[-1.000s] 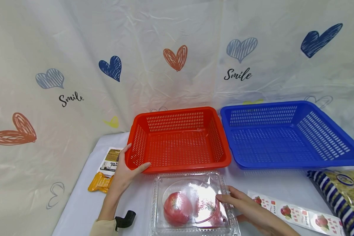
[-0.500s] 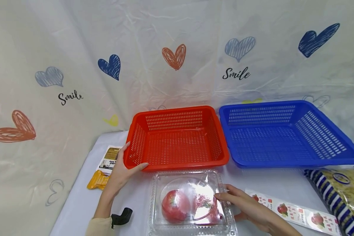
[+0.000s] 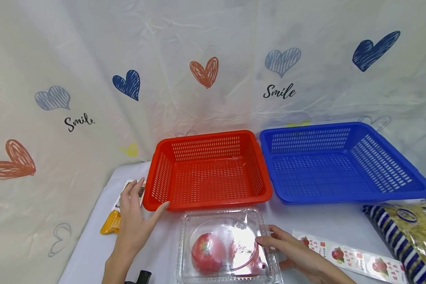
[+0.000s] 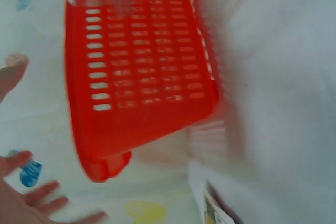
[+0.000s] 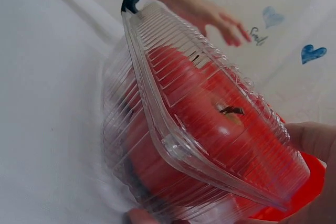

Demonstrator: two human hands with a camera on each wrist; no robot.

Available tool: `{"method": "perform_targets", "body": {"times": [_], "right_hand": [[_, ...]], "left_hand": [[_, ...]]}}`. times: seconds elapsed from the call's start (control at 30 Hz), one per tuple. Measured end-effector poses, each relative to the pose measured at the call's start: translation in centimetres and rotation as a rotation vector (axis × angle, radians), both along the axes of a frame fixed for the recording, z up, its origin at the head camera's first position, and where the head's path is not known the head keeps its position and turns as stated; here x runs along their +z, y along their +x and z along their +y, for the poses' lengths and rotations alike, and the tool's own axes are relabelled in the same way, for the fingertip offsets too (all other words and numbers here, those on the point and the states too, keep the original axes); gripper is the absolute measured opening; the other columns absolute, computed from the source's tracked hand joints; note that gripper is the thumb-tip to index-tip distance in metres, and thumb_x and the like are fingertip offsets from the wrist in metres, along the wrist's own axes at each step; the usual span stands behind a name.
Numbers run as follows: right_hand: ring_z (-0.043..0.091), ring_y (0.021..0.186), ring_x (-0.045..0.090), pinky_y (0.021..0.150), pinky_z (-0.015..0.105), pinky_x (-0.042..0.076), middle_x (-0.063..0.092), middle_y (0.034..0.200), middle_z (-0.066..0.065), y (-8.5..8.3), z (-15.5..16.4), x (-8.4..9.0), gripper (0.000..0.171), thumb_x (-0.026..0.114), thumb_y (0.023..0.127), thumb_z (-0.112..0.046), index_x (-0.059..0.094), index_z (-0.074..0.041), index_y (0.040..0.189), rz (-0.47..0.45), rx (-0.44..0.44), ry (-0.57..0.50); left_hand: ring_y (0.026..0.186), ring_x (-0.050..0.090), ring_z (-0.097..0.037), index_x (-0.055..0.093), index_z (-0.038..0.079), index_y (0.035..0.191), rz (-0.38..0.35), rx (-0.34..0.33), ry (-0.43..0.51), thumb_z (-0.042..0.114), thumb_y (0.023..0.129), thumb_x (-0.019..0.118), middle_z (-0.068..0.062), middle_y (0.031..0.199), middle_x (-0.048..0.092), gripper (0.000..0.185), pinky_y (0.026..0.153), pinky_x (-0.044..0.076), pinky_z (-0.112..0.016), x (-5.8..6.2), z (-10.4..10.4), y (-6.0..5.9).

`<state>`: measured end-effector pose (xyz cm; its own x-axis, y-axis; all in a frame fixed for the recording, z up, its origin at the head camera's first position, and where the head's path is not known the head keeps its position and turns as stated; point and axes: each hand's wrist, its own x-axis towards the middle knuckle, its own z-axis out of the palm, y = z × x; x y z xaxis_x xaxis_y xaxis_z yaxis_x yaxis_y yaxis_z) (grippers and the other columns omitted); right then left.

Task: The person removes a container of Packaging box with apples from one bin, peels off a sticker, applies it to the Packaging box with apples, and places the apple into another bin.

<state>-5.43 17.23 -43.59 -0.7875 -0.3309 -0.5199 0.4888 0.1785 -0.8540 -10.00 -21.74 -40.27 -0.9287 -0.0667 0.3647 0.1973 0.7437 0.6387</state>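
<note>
A clear plastic clamshell box with red fruit inside lies on the white table in front of me. My right hand grips its right edge; in the right wrist view the fingers curl round the box. My left hand hovers with fingers spread beside the front left corner of the empty red basket. Its thumb tip is close to the rim and it holds nothing. The left wrist view is blurred and shows the red basket apart from the fingers.
An empty blue basket stands right of the red one. A yellow packet and a leaflet lie at the left. A strip of fruit stickers and a striped bag lie at the right. A heart-print curtain hangs behind.
My left hand has come off the red basket's front left corner and drawn back a little with fingers spread. My right hand stays on the clamshell box.
</note>
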Motion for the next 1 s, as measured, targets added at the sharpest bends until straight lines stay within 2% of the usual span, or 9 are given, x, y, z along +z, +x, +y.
{"method": "perform_targets", "body": {"times": [0.07,0.17,0.27,0.37,0.53,0.6,0.7,0.83,1.0], "right_hand": [[0.040,0.124,0.054,0.086,0.056,0.059,0.048,0.145,0.029,0.0,0.0,0.1,0.086,0.061,0.103,-0.041,0.020,0.009,0.159,-0.005,-0.005,0.006],[0.045,0.129,0.049,0.088,0.058,0.058,0.044,0.148,0.031,-0.1,0.0,0.1,0.087,0.061,0.102,-0.042,0.019,0.008,0.159,-0.010,-0.008,0.008],[0.045,0.130,0.048,0.089,0.059,0.058,0.043,0.150,0.031,-0.2,0.1,-0.1,0.090,0.063,0.101,-0.043,0.018,0.009,0.159,-0.016,-0.018,0.016],[0.040,0.126,0.051,0.089,0.057,0.058,0.046,0.146,0.028,-0.2,0.2,-0.4,0.084,0.061,0.102,-0.042,0.021,0.007,0.158,-0.020,0.003,-0.009],[0.039,0.125,0.052,0.090,0.059,0.058,0.047,0.144,0.027,-0.2,0.2,-0.5,0.083,0.061,0.103,-0.041,0.022,0.008,0.158,-0.004,0.004,-0.034],[0.042,0.127,0.050,0.091,0.060,0.057,0.045,0.147,0.029,-0.2,0.2,-0.3,0.087,0.061,0.102,-0.042,0.019,0.008,0.159,-0.010,-0.007,-0.014],[0.042,0.127,0.051,0.092,0.061,0.056,0.046,0.145,0.028,-0.2,0.1,-0.2,0.088,0.061,0.101,-0.043,0.020,0.008,0.159,-0.020,-0.012,0.011],[0.037,0.123,0.054,0.091,0.059,0.056,0.051,0.140,0.022,0.0,0.0,-0.2,0.084,0.062,0.102,-0.042,0.023,0.006,0.158,-0.017,-0.003,-0.005],[0.038,0.124,0.054,0.092,0.060,0.056,0.052,0.140,0.021,0.2,0.3,-0.2,0.083,0.061,0.103,-0.041,0.022,0.007,0.158,-0.005,0.002,-0.034]], "left_hand": [[0.139,0.043,-0.025,0.045,0.004,0.152,0.113,-0.062,0.021,0.018,0.087,0.087,-0.014,0.154,0.041,0.079,0.112,0.047,-0.030,0.7,0.2,1.0],[0.125,0.055,-0.013,0.054,0.005,0.143,0.177,-0.225,0.086,0.000,0.086,0.082,-0.005,0.138,0.057,0.063,0.097,0.046,-0.009,1.0,0.2,2.2],[0.109,0.061,-0.010,0.055,0.007,0.141,0.117,-0.407,0.142,-0.005,0.087,0.079,-0.002,0.126,0.063,0.060,0.085,0.055,-0.017,0.5,-0.1,3.2],[0.105,0.061,-0.013,0.050,0.009,0.146,-0.011,-0.547,0.147,0.003,0.090,0.079,-0.008,0.128,0.059,0.063,0.079,0.060,-0.025,-0.6,-0.4,4.0],[0.118,0.057,-0.025,0.038,0.021,0.158,-0.348,-0.579,0.139,0.026,0.093,0.080,-0.010,0.143,0.045,0.077,0.088,0.060,-0.032,-1.5,-0.6,5.1],[0.125,0.054,-0.029,0.034,0.031,0.159,-0.500,-0.554,0.165,0.032,0.093,0.080,-0.007,0.150,0.041,0.081,0.094,0.059,-0.034,-1.8,-0.5,5.2],[0.131,0.052,-0.036,0.027,0.038,0.161,-0.654,-0.553,0.229,0.034,0.094,0.078,-0.010,0.155,0.038,0.084,0.097,0.058,-0.038,-2.6,-0.4,5.0],[0.137,0.047,-0.039,0.023,0.037,0.163,-0.745,-0.567,0.344,0.030,0.095,0.077,-0.014,0.160,0.034,0.087,0.101,0.056,-0.043,-3.7,-0.3,4.7],[0.144,0.039,-0.041,0.024,0.039,0.163,-0.790,-0.567,0.439,0.028,0.096,0.076,-0.011,0.165,0.028,0.086,0.105,0.053,-0.040,-4.1,0.0,4.5]]}}
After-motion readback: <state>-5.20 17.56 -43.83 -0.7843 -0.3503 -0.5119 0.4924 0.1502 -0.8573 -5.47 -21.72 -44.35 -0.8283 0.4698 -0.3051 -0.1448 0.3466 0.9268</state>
